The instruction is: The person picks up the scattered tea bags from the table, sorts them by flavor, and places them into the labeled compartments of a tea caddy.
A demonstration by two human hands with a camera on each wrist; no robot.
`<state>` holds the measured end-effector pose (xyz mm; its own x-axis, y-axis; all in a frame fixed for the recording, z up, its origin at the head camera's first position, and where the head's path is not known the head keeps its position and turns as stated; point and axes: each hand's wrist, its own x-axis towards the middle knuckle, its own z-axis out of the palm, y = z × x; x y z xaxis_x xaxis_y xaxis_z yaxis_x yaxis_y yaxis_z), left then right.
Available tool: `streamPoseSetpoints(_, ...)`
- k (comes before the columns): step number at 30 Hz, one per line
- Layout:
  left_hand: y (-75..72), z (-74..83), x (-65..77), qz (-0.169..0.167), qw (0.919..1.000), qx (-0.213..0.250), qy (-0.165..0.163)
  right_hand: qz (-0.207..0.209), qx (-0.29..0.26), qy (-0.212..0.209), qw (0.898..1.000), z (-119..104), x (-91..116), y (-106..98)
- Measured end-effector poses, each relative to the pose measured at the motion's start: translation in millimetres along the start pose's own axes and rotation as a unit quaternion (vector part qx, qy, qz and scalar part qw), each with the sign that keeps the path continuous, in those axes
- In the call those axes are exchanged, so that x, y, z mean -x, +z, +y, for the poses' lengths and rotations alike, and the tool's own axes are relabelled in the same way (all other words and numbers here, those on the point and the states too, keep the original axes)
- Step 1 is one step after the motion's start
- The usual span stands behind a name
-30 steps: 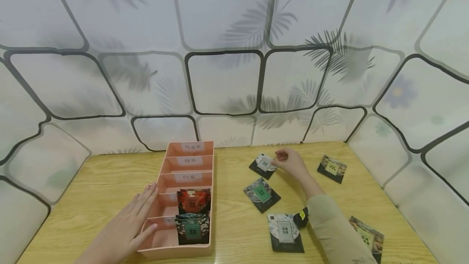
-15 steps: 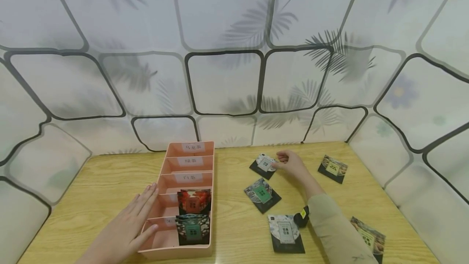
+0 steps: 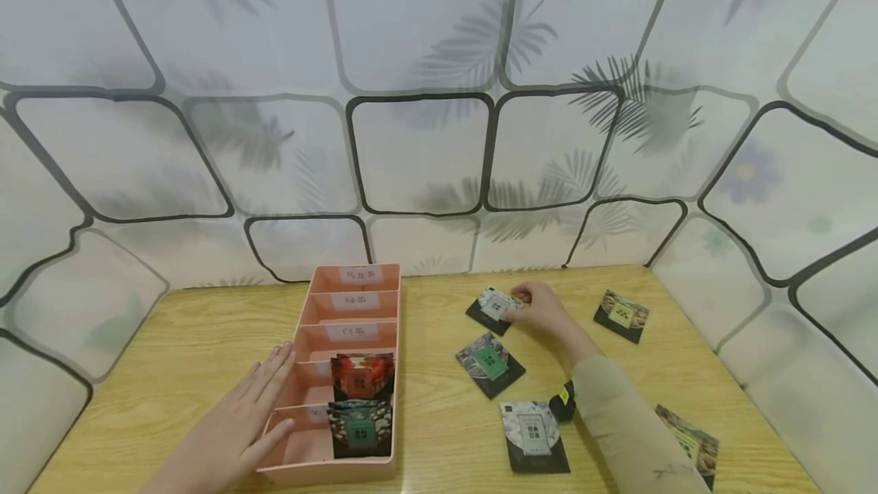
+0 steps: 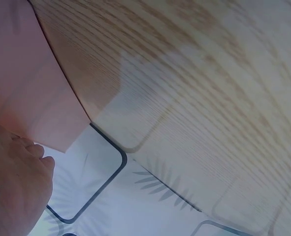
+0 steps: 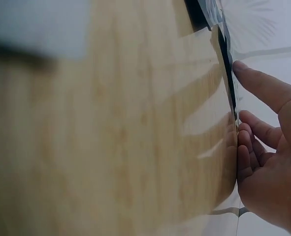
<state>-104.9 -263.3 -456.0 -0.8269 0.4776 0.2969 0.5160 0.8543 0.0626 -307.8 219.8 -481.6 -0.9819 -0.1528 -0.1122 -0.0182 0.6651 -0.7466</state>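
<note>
My left hand [image 3: 236,418] rests with straight fingers along the left wall of a pink divided box [image 3: 394,372]; the left wrist view shows fingertips [image 4: 37,150] at that wall. A red tea packet [image 3: 362,378] and several dark green tea packets [image 3: 361,431] stand in the two nearest compartments. My right hand [image 3: 542,311] reaches to a white-and-black tea packet [image 3: 492,309] lying at the back of the table. Its thumb touches the packet's right part, the other fingers bent at the edge. In the right wrist view, thumb and index finger [image 5: 258,129] are apart over the flat packet [image 5: 226,54].
More packets lie around the right arm: one green-labelled [image 3: 490,364], a white-labelled one [image 3: 535,437] near the front, a yellow-labelled one [image 3: 621,316] at the back right, and another [image 3: 689,444] partly behind the sleeve. A patterned cloth wall [image 3: 425,158] bounds the wooden table [image 3: 432,418].
My right hand has shifted slightly left, its thumb further over the white-labelled packet. My left hand and the box stay in place.
</note>
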Motion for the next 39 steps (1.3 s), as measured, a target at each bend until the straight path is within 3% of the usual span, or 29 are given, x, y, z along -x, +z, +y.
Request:
streamPoseSetpoints(11,-3.9,0.6,-0.9,-0.012,0.9999,-0.004,-0.009,0.006,0.031,-0.01,0.999,-1.8,0.4,0.8)
streamPoseSetpoints(24,-2.8,0.6,-0.8,-0.005,1.0,-0.008,-0.001,0.024,-0.025,0.021,0.999,-0.2,2.6,0.2)
streamPoseSetpoints(33,-5.1,1.7,-1.4,-0.01,0.9999,-0.006,-0.005,0.047,-0.038,0.0,0.998,9.7,-10.1,-6.7)
streamPoseSetpoints(39,-3.7,0.8,-0.5,0.0,0.9999,-0.012,0.003,0.043,-0.072,0.031,0.996,2.5,-9.2,-15.3)
